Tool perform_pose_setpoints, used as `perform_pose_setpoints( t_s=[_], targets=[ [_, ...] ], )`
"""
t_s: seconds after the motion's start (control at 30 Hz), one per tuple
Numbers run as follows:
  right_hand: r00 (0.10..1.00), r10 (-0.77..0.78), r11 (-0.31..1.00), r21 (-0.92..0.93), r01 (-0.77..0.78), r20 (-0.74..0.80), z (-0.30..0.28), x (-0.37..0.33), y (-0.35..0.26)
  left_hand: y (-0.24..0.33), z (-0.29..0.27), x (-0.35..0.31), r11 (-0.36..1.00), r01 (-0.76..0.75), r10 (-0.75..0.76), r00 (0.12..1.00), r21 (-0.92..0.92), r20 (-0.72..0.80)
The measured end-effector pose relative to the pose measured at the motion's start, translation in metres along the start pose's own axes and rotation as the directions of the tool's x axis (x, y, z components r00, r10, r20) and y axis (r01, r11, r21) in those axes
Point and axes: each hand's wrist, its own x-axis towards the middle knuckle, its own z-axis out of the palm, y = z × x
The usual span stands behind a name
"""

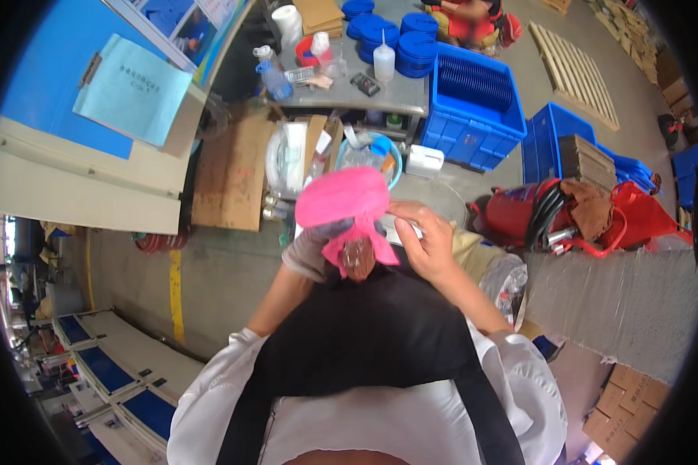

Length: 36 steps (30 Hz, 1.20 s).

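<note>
The left grip (327, 232) clasped a rounded, bright-pink, fabric-like piece (343, 197). I couldn't tell if the right grip (426, 236) pinched its edge.

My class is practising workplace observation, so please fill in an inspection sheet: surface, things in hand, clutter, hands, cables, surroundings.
Surface: grey table, partly covered.
Things in hand: pink piece, brown piece below it.
Clutter: white squeeze bottle and stacked blue discs on the table.
Hands: left hand holds the pink piece, partly hidden behind it; right hand at its right edge, grip unclear.
Cables: black coil on red equipment; cable or hose, cannot tell.
Surroundings: blue crate, wooden pallet.
</note>
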Motion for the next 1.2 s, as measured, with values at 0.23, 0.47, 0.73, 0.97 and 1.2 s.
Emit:
perform_pose_setpoints(
  t_s=[0.23, 0.47, 0.73, 0.97, 1.2],
  targets=[
    [0.998, 0.067, 0.993, 0.100, -0.067, 0.004, 0.004, -0.006, 0.003, 0.000, 0.021, 0.006, 0.994, -0.105, 0.105, 0.994, 0.001, 0.041],
    [0.958, 0.288, 0.857, 0.446, -0.256, -0.004, 0.013, -0.013, 0.009, -0.005, 0.015, 0.008, 0.996, -0.077, 0.075, 0.997, 0.051, 0.027],
    [0.942, 0.334, 0.746, 0.602, -0.285, 0.031, 0.021, -0.013, 0.011, -0.012, -0.001, 0.026, 0.957, -0.230, 0.208, 0.969, 0.176, 0.135],
    [0.889, 0.453, 0.688, 0.659, -0.305, -0.062, 0.017, -0.008, 0.006, -0.014, -0.008, 0.031, 0.685, -0.448, 0.363, 0.893, 0.575, 0.264],
    [0.815, 0.578, 0.560, 0.749, -0.355, -0.046, 0.016, -0.004, -0.001, -0.022, -0.004, 0.017, 0.810, -0.371, 0.302, 0.928, 0.454, 0.220]
  ],
)
